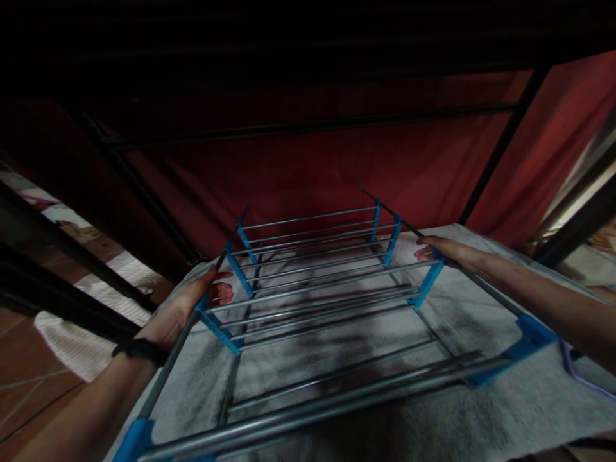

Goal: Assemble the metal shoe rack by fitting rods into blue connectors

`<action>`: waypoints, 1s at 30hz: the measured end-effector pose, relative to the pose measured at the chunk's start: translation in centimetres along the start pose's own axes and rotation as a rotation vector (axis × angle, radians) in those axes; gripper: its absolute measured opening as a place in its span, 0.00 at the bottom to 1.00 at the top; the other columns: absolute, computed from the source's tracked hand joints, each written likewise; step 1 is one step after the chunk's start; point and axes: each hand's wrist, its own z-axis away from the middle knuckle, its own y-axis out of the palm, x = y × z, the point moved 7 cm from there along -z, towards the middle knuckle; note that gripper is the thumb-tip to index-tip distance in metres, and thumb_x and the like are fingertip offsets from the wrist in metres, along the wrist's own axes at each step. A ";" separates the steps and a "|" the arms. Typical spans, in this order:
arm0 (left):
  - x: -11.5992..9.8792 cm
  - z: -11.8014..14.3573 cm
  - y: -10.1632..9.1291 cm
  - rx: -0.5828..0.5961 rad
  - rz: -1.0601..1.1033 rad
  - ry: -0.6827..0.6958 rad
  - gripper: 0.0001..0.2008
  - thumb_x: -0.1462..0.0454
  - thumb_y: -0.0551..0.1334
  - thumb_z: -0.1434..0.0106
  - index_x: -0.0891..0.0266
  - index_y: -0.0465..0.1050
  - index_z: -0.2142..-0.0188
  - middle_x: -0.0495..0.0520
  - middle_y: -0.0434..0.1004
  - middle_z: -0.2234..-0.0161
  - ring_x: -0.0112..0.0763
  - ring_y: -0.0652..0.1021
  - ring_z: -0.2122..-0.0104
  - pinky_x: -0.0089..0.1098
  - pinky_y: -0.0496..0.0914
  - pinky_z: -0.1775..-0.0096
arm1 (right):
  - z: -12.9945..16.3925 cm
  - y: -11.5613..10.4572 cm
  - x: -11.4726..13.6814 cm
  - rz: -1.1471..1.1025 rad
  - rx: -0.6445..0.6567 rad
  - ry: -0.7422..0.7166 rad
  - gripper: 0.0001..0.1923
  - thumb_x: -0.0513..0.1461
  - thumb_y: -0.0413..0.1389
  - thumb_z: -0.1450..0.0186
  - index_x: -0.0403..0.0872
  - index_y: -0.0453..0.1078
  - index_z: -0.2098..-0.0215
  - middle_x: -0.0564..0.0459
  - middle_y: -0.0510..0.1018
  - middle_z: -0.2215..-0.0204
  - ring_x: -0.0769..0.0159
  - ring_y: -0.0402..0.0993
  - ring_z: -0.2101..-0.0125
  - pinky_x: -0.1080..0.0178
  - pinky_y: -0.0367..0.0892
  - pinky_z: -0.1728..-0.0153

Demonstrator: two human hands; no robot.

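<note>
A shoe rack (332,270) of grey metal tubes and blue plastic joints lies on its side rails before me, its rungs running across between the sides. My left hand (212,289) is closed round the left side tube, close to a blue joint (219,328). On the opposite side, my right hand (443,250) grips the right side tube beside another blue joint (428,282). The fingers of both hands are partly hidden by the tubes. A dark band circles my left wrist.
Under the rack is a grey-white cloth (466,327). Red fabric (308,170) hangs behind it. Dark metal posts (503,144) and bars frame both sides. On the left, a striped cloth (72,333) lies over a tiled floor (29,394). A purple-edged object (572,369) sits at right.
</note>
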 end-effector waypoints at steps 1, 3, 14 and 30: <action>-0.2 0.4 0.2 -0.009 -0.013 0.000 0.19 0.55 0.52 0.27 0.68 0.71 0.50 0.54 0.74 0.76 0.34 0.78 0.75 0.33 0.76 0.69 | 0.1 0.1 0.0 -0.007 0.002 0.007 0.16 0.41 0.52 0.27 0.42 0.68 0.46 0.43 0.84 0.66 0.66 0.80 0.75 0.68 0.73 0.74; -0.7 1.4 0.6 -0.040 -0.029 0.007 0.21 0.54 0.49 0.26 0.67 0.70 0.48 0.54 0.76 0.74 0.34 0.79 0.72 0.32 0.75 0.68 | 0.1 0.1 0.0 -0.024 0.002 0.014 0.14 0.41 0.52 0.27 0.42 0.69 0.47 0.45 0.84 0.68 0.67 0.79 0.75 0.69 0.73 0.74; 1.0 3.8 -1.8 -0.079 0.037 0.080 0.23 0.52 0.48 0.27 0.67 0.72 0.52 0.62 0.82 0.67 0.38 0.80 0.68 0.33 0.75 0.66 | 0.1 -2.3 -1.7 -0.180 0.081 -0.057 0.15 0.44 0.47 0.25 0.45 0.72 0.54 0.45 0.83 0.62 0.66 0.80 0.69 0.69 0.73 0.69; 1.4 3.2 -2.3 -0.161 -0.259 0.209 0.26 0.45 0.51 0.30 0.64 0.71 0.51 0.60 0.83 0.66 0.39 0.81 0.67 0.34 0.77 0.66 | -1.2 -1.0 -2.9 -0.125 0.073 -0.062 0.11 0.42 0.50 0.28 0.46 0.72 0.56 0.45 0.84 0.67 0.62 0.80 0.69 0.64 0.70 0.65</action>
